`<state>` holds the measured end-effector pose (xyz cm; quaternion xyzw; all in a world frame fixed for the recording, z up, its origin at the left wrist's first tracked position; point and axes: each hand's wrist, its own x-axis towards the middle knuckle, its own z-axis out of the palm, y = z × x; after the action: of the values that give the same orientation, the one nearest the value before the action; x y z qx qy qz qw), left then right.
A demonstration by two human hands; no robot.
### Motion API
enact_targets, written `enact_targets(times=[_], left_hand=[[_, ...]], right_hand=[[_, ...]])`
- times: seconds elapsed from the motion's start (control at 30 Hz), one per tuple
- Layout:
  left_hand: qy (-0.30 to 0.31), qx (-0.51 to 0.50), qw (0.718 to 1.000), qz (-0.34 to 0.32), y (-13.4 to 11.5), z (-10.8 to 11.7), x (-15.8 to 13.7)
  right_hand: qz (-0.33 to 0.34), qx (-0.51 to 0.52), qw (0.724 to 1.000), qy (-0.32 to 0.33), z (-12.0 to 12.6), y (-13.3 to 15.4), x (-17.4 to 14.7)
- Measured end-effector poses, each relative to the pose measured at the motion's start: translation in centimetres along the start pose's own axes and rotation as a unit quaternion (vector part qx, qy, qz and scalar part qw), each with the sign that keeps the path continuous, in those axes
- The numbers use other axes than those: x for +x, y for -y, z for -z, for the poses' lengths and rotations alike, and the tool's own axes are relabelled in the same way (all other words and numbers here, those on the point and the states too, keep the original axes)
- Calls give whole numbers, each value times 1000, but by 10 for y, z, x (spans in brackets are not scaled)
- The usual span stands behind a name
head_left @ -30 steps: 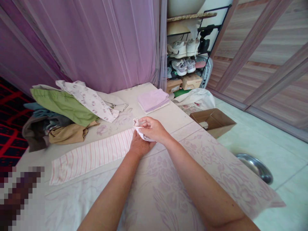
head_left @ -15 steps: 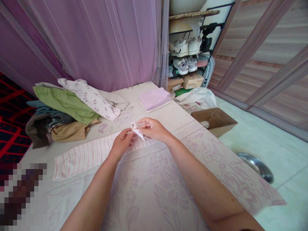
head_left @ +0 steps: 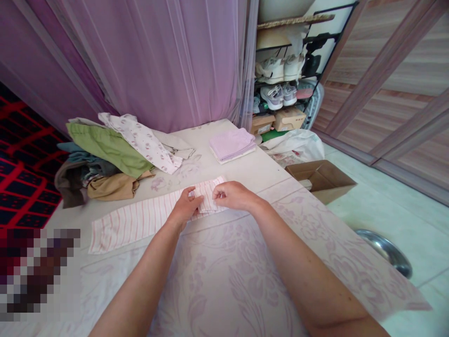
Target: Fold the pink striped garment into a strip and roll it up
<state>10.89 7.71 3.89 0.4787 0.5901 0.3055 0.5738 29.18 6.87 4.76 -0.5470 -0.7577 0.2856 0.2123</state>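
A white garment with pink stripes [head_left: 135, 223] lies flattened into a long strip across the bed-like surface. Its right end [head_left: 206, 194] is turned back over itself in a short fold. My left hand [head_left: 186, 205] grips the left edge of that fold, thumb on top and fingers bent around the cloth. Just to the right, my right hand [head_left: 233, 195] has its fingers curled and pinched at the folded part. The exact grip of the right fingertips is partly hidden.
Rumpled clothes, including green trousers [head_left: 112, 147] and a dotted white piece [head_left: 140, 140], lie at the back left. A folded lilac cloth [head_left: 232, 144] sits at the back. Right of the surface are a cardboard box [head_left: 328, 180], a metal bowl [head_left: 386, 252] and a shoe rack [head_left: 298, 77].
The bunched end of the striped garment, held up between both hands before, is now laid down flat as a fold. My right hand has lowered and turned. The view has shifted slightly left.
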Motion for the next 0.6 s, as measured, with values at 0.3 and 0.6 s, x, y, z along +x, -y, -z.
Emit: enact_targets(times=[0.3, 0.6], left_hand=[[-16, -45, 999, 22, 2, -2, 4], [52, -69, 996, 9, 1, 2, 0]], right_hand=[[52, -194, 979, 32, -25, 22, 0], [57, 62, 996, -27, -17, -1, 5]])
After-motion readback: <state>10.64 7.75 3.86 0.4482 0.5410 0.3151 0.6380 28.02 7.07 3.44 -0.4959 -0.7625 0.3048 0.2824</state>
